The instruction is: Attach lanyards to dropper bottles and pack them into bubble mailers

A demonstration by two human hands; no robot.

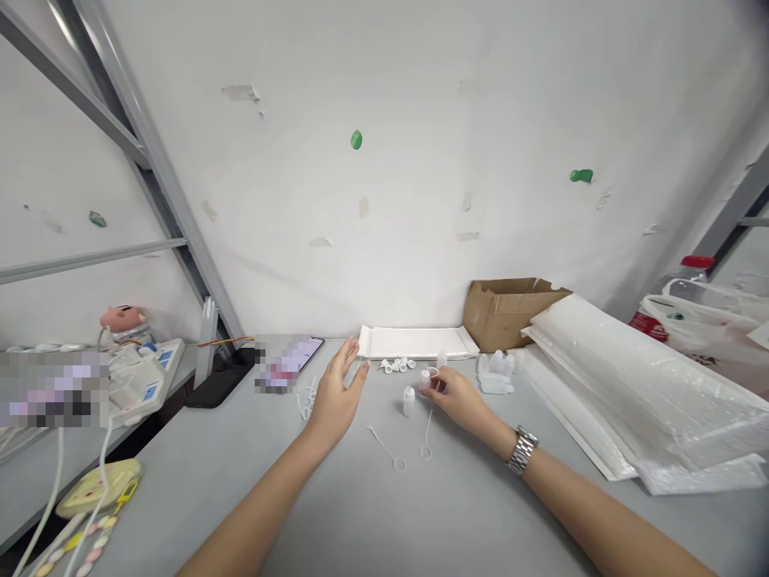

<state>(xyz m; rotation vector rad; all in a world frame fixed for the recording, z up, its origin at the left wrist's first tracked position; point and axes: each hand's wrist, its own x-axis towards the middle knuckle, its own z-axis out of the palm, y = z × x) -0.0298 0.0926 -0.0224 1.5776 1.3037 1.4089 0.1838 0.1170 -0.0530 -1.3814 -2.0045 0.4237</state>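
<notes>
My right hand (457,398), with a metal watch on the wrist, has its fingers closed on a small white plastic bottle (425,378). Just left of it another small capped bottle (409,402) stands upright on the grey table (360,513). My left hand (337,393) is raised over the table with fingers apart and nothing in it. Between the hands and farther back lie several white caps (396,365). Two thin white ring-ended strips, one left (397,463) and one right (426,449), lie nearer to me. More such strips (308,401) are beside my left hand.
Several translucent bottles (496,375) lie right of my right hand. Behind are a white padded packet (414,343) and a cardboard box (510,312). Bubble mailers (649,385) cover the right side. Left are a phone (291,365), a black object (221,387) and power strips (147,385).
</notes>
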